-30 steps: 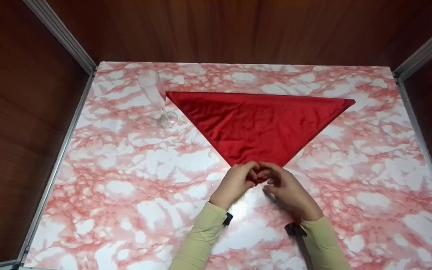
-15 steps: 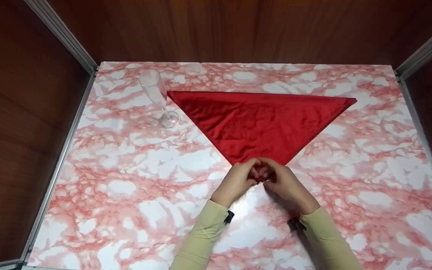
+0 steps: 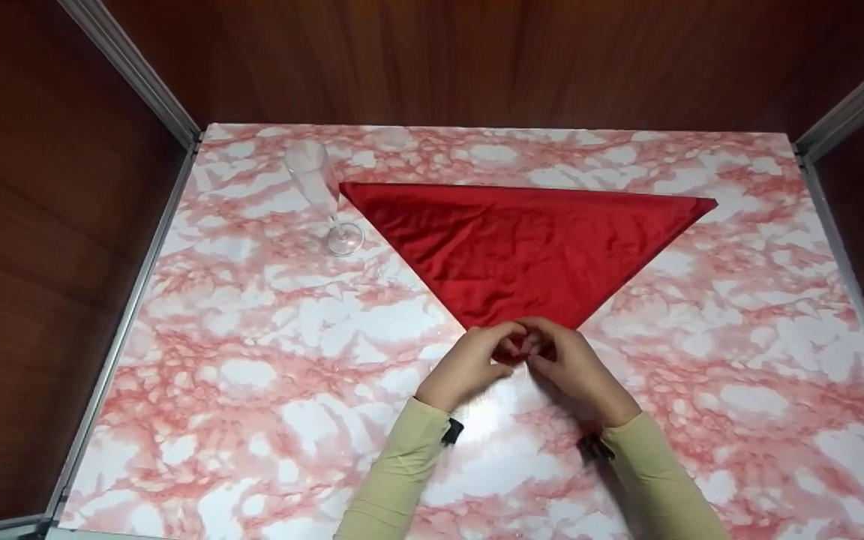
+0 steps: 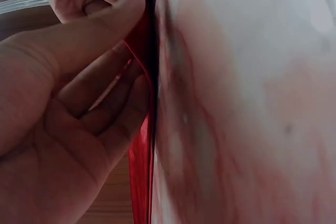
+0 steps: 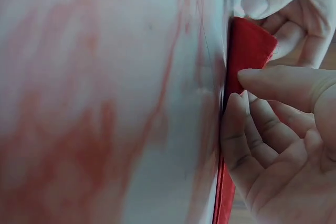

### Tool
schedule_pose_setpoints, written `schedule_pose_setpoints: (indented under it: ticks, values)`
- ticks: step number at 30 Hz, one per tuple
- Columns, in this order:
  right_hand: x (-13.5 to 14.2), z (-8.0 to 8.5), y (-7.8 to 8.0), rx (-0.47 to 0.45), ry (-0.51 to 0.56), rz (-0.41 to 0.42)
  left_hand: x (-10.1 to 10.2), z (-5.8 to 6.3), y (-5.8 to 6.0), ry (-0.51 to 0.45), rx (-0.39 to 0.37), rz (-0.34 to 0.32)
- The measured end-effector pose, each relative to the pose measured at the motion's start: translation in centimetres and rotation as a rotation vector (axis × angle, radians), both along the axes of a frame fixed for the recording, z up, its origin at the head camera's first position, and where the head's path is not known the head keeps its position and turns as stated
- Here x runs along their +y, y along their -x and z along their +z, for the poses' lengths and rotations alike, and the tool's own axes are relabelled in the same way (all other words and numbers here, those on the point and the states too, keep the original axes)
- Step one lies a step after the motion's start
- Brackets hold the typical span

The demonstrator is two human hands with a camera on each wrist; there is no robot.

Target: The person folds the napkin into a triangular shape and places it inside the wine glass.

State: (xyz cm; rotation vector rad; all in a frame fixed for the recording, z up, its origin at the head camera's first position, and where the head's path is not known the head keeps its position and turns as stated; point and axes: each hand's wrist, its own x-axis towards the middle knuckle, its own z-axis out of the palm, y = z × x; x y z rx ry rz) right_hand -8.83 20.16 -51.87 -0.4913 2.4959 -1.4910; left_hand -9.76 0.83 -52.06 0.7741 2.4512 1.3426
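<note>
- While both hands work at its near corner, the red satin-like triangular cloth lies spread on the pink-and-white marbled surface, its long edge on the far side.
- The left grip pinches that corner between thumb and curled fingers; the right grip pinches the same edge just beside it, thumb against a small turned-up flap.
- With so little fabric caught, the slick-looking cloth could slide out of either grip, and the flap would probably spring open.
- If one grip pulls harder than the other, the turned edge may run crooked and skew the triangle.
- Wrinkles across the middle could set into ridges, since neither grip holds the far corners taut.
- The tall clear stemmed glass stands just beside the far left corner; whether they touch, I cannot tell. Should the cloth be tugged that way, the glass might topple off its small foot.
</note>
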Motion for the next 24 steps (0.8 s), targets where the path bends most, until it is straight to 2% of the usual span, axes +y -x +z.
schedule_pose_setpoints:
  ticks: [5, 11, 13, 20, 24]
  values:
    - [0.2, -0.1, -0.1, -0.040, 0.029, -0.021, 0.1, -0.2, 0.2, 0.032, 0.069, 0.037]
    - [0.3, 0.0, -0.2, -0.066, 0.051, -0.079, 0.3, -0.1, 0.6, 0.020, 0.088, 0.083]
    - [0.2, 0.2, -0.2, -0.056, 0.067, -0.095, 0.3, -0.1, 0.7, 0.010, 0.085, 0.096]
    - [-0.5, 3.2, -0.9, -0.075, 0.093, -0.099, 0.5, -0.4, 1.0, -0.079, 0.024, 0.109]
    - [-0.3, 2.9, -0.8, -0.083, 0.108, -0.085, 0.6, -0.6, 1.1, -0.123, 0.006, 0.124]
